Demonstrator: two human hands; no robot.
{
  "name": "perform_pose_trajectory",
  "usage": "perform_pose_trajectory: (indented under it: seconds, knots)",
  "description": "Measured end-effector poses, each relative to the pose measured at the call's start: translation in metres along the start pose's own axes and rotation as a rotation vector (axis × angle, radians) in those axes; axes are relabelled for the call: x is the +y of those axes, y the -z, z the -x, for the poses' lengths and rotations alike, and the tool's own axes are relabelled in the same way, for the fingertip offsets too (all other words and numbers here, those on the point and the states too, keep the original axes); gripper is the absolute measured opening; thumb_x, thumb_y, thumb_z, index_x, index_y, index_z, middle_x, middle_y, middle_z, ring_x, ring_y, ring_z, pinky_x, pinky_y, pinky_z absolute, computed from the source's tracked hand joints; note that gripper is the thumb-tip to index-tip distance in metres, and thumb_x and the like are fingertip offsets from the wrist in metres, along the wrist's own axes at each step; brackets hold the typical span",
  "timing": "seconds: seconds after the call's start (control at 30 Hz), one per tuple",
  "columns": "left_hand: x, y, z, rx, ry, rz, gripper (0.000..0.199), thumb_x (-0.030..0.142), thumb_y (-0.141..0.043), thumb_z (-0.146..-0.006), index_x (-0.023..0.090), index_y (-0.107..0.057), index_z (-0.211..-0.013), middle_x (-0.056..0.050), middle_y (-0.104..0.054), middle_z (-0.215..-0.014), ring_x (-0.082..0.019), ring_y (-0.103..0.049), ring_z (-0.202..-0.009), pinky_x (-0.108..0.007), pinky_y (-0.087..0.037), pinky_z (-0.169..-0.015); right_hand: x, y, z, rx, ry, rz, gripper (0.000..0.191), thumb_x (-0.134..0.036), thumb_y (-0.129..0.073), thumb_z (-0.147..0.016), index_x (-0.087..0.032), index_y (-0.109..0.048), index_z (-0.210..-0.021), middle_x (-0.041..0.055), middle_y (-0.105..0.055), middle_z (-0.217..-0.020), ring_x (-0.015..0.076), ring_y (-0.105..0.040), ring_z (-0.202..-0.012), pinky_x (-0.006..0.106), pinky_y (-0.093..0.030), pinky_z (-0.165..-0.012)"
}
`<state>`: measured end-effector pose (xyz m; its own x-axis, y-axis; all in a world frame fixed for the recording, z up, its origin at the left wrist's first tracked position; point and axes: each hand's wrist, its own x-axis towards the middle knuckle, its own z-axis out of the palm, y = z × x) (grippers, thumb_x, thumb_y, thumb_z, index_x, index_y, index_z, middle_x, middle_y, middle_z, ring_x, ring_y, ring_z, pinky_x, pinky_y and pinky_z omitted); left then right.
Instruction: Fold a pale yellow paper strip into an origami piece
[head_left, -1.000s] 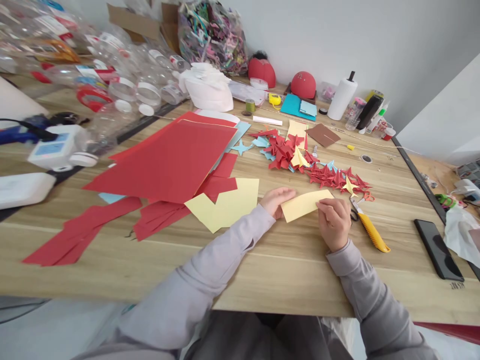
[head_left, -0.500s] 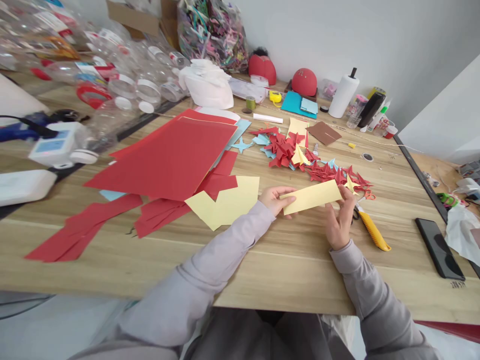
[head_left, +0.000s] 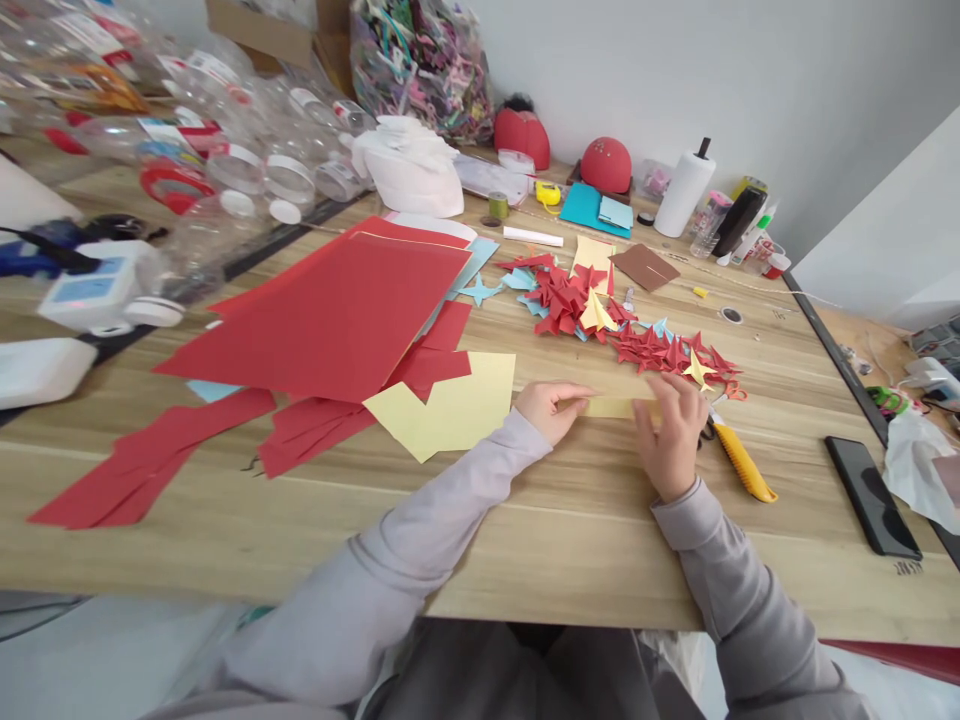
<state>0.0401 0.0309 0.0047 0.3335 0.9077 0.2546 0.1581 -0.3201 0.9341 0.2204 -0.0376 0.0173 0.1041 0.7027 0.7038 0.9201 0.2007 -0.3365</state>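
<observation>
A yellow paper strip (head_left: 609, 407) is held above the near part of the wooden table (head_left: 555, 560), between the two hands. Its left end is pinched between the thumb and fingers of the left hand (head_left: 551, 408); its right end is met by the bent, parted fingers and thumb of the right hand (head_left: 670, 432), though whether it is gripped there cannot be told. At the back, a clear plastic bag (head_left: 424, 70) is seen packed with multicoloured scraps, and clear plastic is held in a cardboard box (head_left: 259, 35) beside it. Pink material is contained in a small clear tub (head_left: 658, 180) near the wall. Two red domed objects are counted, one at the left (head_left: 522, 140) and one at the right (head_left: 607, 165), along with one white roll (head_left: 684, 195), one tape measure (head_left: 547, 192), one phone (head_left: 872, 497) and one yellow-handled tool (head_left: 742, 460). Two yellow folded stars (head_left: 698, 370) are seen among the red folded stars (head_left: 566, 300), which are too overlapped to be counted, as are the plastic bottles (head_left: 202, 240).
</observation>
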Motion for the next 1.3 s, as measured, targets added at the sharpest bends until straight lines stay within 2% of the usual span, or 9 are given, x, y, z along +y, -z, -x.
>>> perform_pose_trajectory:
  seconds: [0.1, 0.2, 0.3, 0.47, 0.63, 0.73, 0.9, 1.07, 1.3]
  knots:
    - [0.004, 0.0, 0.003, -0.069, -0.24, -0.155, 0.021, 0.023, -0.054, -0.082, 0.023, -0.074, -0.086, -0.007, -0.074, -0.091, -0.02, -0.066, -0.087, -0.038, -0.047, -0.087, -0.005, 0.001, 0.001, -0.068, 0.219, 0.131, 0.015, -0.02, -0.058, -0.085, -0.028, -0.067, -0.094, 0.0057, -0.064, -0.11, 0.0248, -0.051, -0.111, 0.048, -0.027, -0.101]
    - [0.005, 0.0, 0.003, -0.085, -0.408, -0.365, 0.02, 0.025, -0.053, -0.083, 0.024, -0.073, -0.085, -0.008, -0.073, -0.093, -0.021, -0.064, -0.089, -0.044, -0.04, -0.094, -0.006, -0.002, 0.003, -0.089, 0.291, 0.132, 0.015, -0.017, -0.058, -0.084, -0.028, -0.067, -0.089, 0.0025, -0.068, -0.097, 0.0214, -0.055, -0.105, 0.047, -0.025, -0.103]
    - [0.006, -0.001, 0.004, -0.138, -0.507, -0.527, 0.021, 0.026, -0.051, -0.084, 0.023, -0.072, -0.086, -0.009, -0.073, -0.096, -0.022, -0.062, -0.091, -0.046, -0.035, -0.097, -0.008, -0.004, 0.004, -0.131, 0.341, 0.097, 0.016, -0.016, -0.056, -0.085, -0.027, -0.066, -0.091, 0.0018, -0.069, -0.092, 0.019, -0.057, -0.101, 0.045, -0.026, -0.104]
    - [0.01, -0.003, 0.006, -0.19, -0.561, -0.588, 0.026, 0.024, -0.045, -0.085, 0.021, -0.071, -0.085, -0.011, -0.072, -0.095, -0.021, -0.06, -0.086, -0.047, -0.034, -0.097, -0.014, -0.005, 0.004, -0.181, 0.41, 0.058, 0.019, -0.011, -0.049, -0.087, -0.023, -0.064, -0.09, 0.0019, -0.071, -0.09, 0.0166, -0.059, -0.096, 0.04, -0.029, -0.102]
    - [0.008, 0.0, 0.002, -0.215, -0.519, -0.484, 0.022, 0.025, -0.048, -0.084, 0.024, -0.07, -0.084, -0.009, -0.072, -0.096, -0.021, -0.059, -0.087, -0.048, -0.028, -0.099, -0.012, -0.004, 0.002, -0.171, 0.388, 0.091, 0.016, -0.011, -0.051, -0.084, -0.022, -0.063, -0.085, 0.0015, -0.072, -0.088, 0.0174, -0.06, -0.094, 0.041, -0.029, -0.101]
    - [0.003, 0.004, -0.002, -0.218, -0.545, -0.554, 0.024, 0.024, -0.047, -0.084, 0.026, -0.07, -0.09, -0.007, -0.072, -0.099, -0.022, -0.058, -0.091, -0.048, -0.027, -0.099, -0.005, -0.002, 0.0, -0.133, 0.358, 0.081, 0.018, -0.01, -0.051, -0.083, -0.023, -0.064, -0.084, 0.0011, -0.072, -0.09, 0.0177, -0.06, -0.094, 0.042, -0.03, -0.1]
    - [0.001, 0.009, -0.003, -0.18, -0.622, -0.654, 0.024, 0.022, -0.048, -0.085, 0.025, -0.07, -0.093, -0.007, -0.072, -0.099, -0.022, -0.059, -0.089, -0.046, -0.031, -0.094, 0.004, 0.0, -0.004, -0.054, 0.347, 0.079, 0.017, -0.011, -0.054, -0.084, -0.023, -0.065, -0.089, 0.0009, -0.073, -0.09, 0.017, -0.061, -0.092, 0.041, -0.031, -0.099]
    - [0.004, 0.005, 0.0, -0.093, -0.794, -0.756, 0.022, 0.019, -0.048, -0.086, 0.021, -0.069, -0.092, -0.006, -0.073, -0.095, -0.019, -0.061, -0.083, -0.041, -0.037, -0.085, -0.004, -0.003, -0.002, -0.115, 0.406, 0.074, 0.014, -0.013, -0.055, -0.085, -0.023, -0.065, -0.088, 0.0005, -0.073, -0.086, 0.0165, -0.061, -0.091, 0.041, -0.028, -0.102]
    - [0.004, 0.001, 0.001, 0.052, -0.985, -0.828, 0.021, 0.012, -0.048, -0.086, 0.019, -0.067, -0.083, -0.002, -0.074, -0.086, -0.015, -0.063, -0.079, -0.039, -0.038, -0.086, -0.009, -0.005, 0.0, -0.142, 0.44, 0.066, 0.013, -0.011, -0.055, -0.083, -0.021, -0.063, -0.085, 0.0006, -0.073, -0.086, 0.0167, -0.061, -0.09, 0.04, -0.03, -0.1]
